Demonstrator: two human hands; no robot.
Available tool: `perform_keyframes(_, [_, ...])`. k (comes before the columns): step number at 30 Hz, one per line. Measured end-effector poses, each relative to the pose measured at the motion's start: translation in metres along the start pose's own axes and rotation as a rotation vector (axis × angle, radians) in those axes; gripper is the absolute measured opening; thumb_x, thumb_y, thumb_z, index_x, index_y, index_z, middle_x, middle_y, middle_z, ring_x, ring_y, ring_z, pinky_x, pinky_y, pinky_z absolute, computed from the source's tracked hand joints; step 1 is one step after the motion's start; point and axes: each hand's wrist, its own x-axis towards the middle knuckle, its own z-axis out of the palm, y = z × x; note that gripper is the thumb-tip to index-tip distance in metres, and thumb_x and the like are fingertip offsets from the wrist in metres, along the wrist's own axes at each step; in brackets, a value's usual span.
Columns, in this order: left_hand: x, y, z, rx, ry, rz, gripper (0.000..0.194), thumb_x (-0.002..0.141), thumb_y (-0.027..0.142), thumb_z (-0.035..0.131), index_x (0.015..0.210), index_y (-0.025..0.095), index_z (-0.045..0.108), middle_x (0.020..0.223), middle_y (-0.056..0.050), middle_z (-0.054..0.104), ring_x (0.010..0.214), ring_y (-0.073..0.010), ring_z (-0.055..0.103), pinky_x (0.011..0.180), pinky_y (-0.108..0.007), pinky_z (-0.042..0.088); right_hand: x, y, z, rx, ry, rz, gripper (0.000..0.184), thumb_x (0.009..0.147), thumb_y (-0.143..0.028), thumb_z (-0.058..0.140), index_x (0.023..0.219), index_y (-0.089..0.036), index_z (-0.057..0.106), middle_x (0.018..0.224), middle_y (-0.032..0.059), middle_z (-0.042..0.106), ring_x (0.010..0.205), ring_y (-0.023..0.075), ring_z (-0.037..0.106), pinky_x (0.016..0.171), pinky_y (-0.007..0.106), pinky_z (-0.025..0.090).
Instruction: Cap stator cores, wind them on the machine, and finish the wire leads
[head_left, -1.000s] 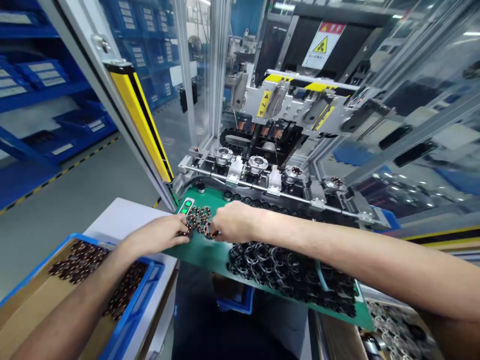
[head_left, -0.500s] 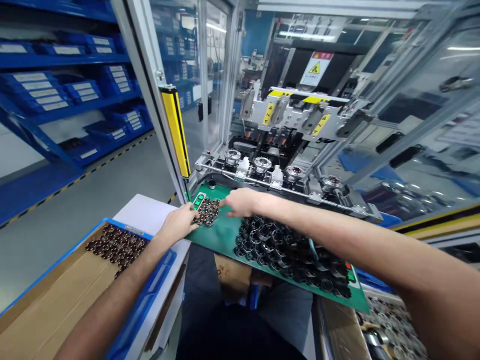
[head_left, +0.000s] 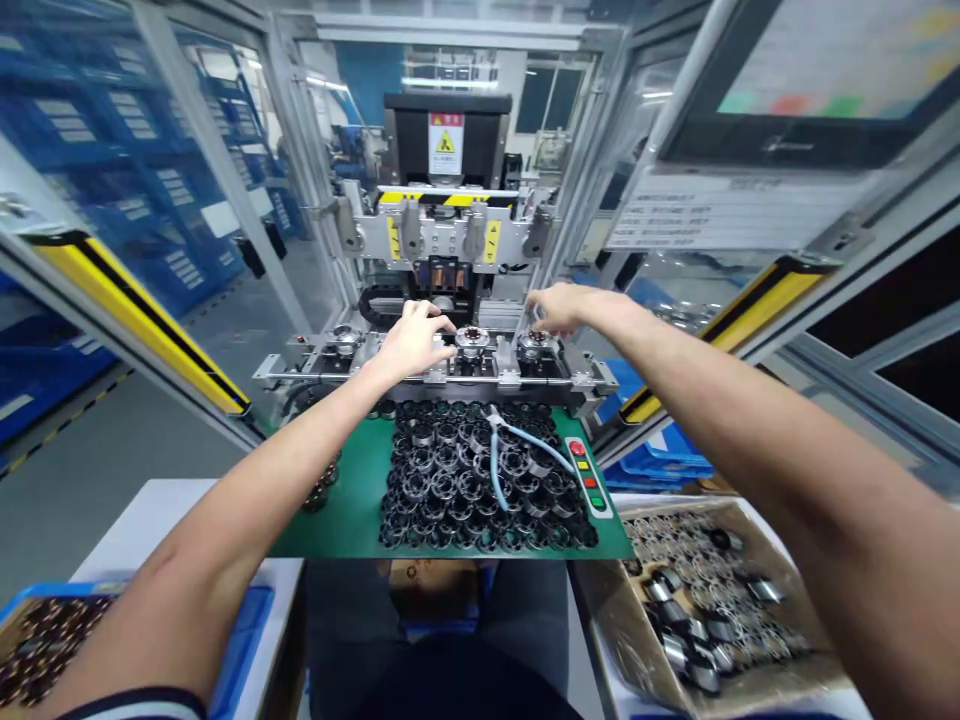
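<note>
My left hand (head_left: pixel 414 342) reaches over the machine's fixture row, thumb and fingers apart with nothing seen between them. Its fingertips are beside a round metal fixture (head_left: pixel 472 342) that bears a copper-coloured ring part. My right hand (head_left: pixel 561 308) is above the rightmost fixture (head_left: pixel 537 345), which also bears a copper-toned ring. Its fingers are bent downward and spread, close to that ring; whether they touch it I cannot tell. The leftmost fixture (head_left: pixel 345 340) shows at the row's left end. Another fixture is hidden behind my left hand.
Black ring parts (head_left: pixel 450 480) cover much of the green mat (head_left: pixel 356 510), with blue-handled pliers (head_left: pixel 497 465) on top. A button panel (head_left: pixel 589 478) lies at right. Yellow light-curtain posts (head_left: pixel 142 325) flank the opening. A carton (head_left: pixel 611 620) of metal parts stands at lower right.
Both hands have moved from the copper-wound rings at the mat's left end to the fixture row. The view has turned right, bringing the screen, pliers and right-hand carton into sight.
</note>
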Motion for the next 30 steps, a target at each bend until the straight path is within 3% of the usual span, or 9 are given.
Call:
perform_keyframes(3, [0.059, 0.022, 0.033, 0.057, -0.063, -0.008, 0.047, 0.112, 0.047, 0.084, 0.151, 0.023, 0.086, 0.171, -0.02, 0.064, 0.17, -0.0452, 0.046, 0.139, -0.058, 0.052, 0.015, 0.021, 0.037, 0.088, -0.057, 0.043, 0.047, 0.119, -0.045, 0.086, 0.157, -0.02, 0.076, 0.153, 0.0137, 0.081, 0.127, 0.0289, 0.084, 0.108, 0.051, 0.077])
perform_keyframes(7, [0.103, 0.032, 0.061, 0.163, -0.166, -0.034, 0.052, 0.118, 0.061, 0.074, 0.139, 0.016, 0.088, 0.168, -0.025, 0.067, 0.172, -0.0488, 0.048, 0.134, -0.063, 0.055, 0.038, 0.034, 0.067, 0.182, -0.124, 0.067, 0.048, 0.119, -0.046, 0.086, 0.158, -0.02, 0.076, 0.155, 0.014, 0.08, 0.131, 0.0301, 0.084, 0.111, 0.053, 0.076])
perform_keyframes(12, [0.127, 0.031, 0.075, 0.261, -0.322, -0.029, 0.052, 0.118, 0.063, 0.077, 0.139, 0.016, 0.084, 0.168, -0.02, 0.071, 0.171, -0.0429, 0.055, 0.136, -0.065, 0.055, 0.066, 0.041, 0.072, 0.243, -0.242, 0.096, 0.047, 0.119, -0.046, 0.086, 0.156, -0.02, 0.077, 0.155, 0.0138, 0.08, 0.132, 0.0305, 0.083, 0.112, 0.053, 0.075])
perform_keyframes(17, [0.129, 0.03, 0.079, 0.296, -0.368, -0.009, 0.057, 0.12, 0.067, 0.073, 0.146, 0.017, 0.081, 0.172, -0.02, 0.069, 0.17, -0.0415, 0.057, 0.136, -0.065, 0.055, 0.081, 0.036, 0.07, 0.241, -0.337, 0.121, 0.047, 0.118, -0.046, 0.086, 0.156, -0.02, 0.077, 0.156, 0.014, 0.08, 0.133, 0.0309, 0.083, 0.113, 0.054, 0.075])
perform_keyframes(23, [0.126, 0.033, 0.076, 0.322, -0.38, 0.002, 0.057, 0.119, 0.066, 0.075, 0.149, 0.018, 0.08, 0.172, -0.019, 0.069, 0.168, -0.0412, 0.06, 0.136, -0.066, 0.056, 0.064, 0.034, 0.052, 0.245, -0.364, 0.131, 0.037, 0.118, -0.042, 0.087, 0.146, -0.018, 0.081, 0.142, 0.0111, 0.085, 0.12, 0.0263, 0.086, 0.104, 0.047, 0.077])
perform_keyframes(27, [0.124, 0.034, 0.076, 0.332, -0.376, 0.005, 0.057, 0.119, 0.064, 0.076, 0.153, 0.018, 0.079, 0.175, -0.02, 0.068, 0.169, -0.0415, 0.06, 0.138, -0.067, 0.056, 0.041, 0.042, 0.014, 0.219, -0.275, 0.12, 0.027, 0.118, -0.038, 0.088, 0.132, -0.015, 0.084, 0.127, 0.0077, 0.088, 0.108, 0.0227, 0.087, 0.098, 0.042, 0.077])
perform_keyframes(30, [0.127, 0.031, 0.073, 0.336, -0.381, 0.017, 0.055, 0.119, 0.063, 0.077, 0.15, 0.018, 0.08, 0.175, -0.019, 0.068, 0.169, -0.0413, 0.059, 0.137, -0.067, 0.056, 0.008, 0.045, -0.015, 0.218, -0.173, 0.058, 0.028, 0.123, -0.035, 0.079, 0.133, -0.008, 0.081, 0.113, 0.0099, 0.088, 0.096, 0.02, 0.085, 0.094, 0.037, 0.073])
